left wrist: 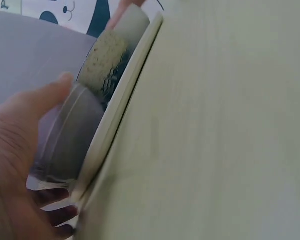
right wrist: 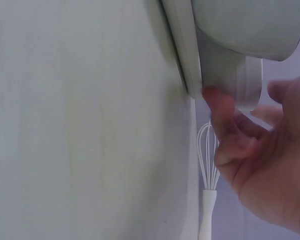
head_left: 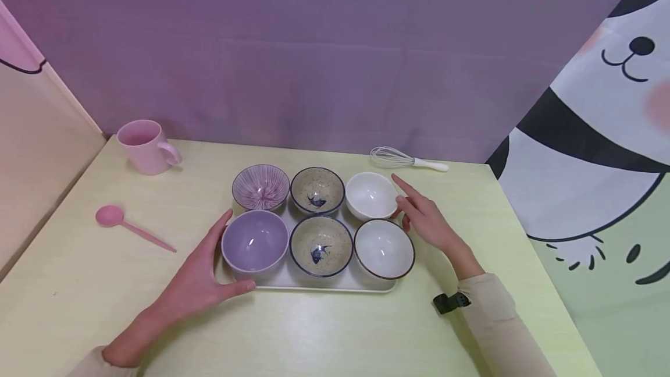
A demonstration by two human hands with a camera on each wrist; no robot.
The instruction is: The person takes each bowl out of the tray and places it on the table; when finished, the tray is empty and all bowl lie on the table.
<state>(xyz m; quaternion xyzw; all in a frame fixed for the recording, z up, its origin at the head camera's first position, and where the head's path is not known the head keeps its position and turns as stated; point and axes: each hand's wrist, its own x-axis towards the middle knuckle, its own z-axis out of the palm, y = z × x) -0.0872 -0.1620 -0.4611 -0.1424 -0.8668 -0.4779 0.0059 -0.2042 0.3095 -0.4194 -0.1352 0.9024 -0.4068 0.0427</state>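
Observation:
Several bowls stand in two rows on a pale tray [head_left: 324, 283]. My left hand [head_left: 201, 275] is spread around the plain purple bowl [head_left: 255, 241] at the front left; in the left wrist view its thumb is by the rim and its fingers are near the tray's end. Behind that bowl is a purple-striped bowl [head_left: 260, 187]. Two speckled bowls with blue fish, one at the back [head_left: 317, 189] and one in front [head_left: 321, 246], fill the middle. At the right, my right hand [head_left: 425, 217] has its fingers beside the white bowl [head_left: 371, 195], behind a brown-rimmed white bowl [head_left: 384, 248].
A pink mug [head_left: 143, 149] stands at the back left, with a pink spoon [head_left: 133, 227] lying in front of it. A white whisk [head_left: 408, 159] lies along the back edge, near the purple wall [head_left: 335, 74]. A black strap [head_left: 450, 302] is on the right wrist.

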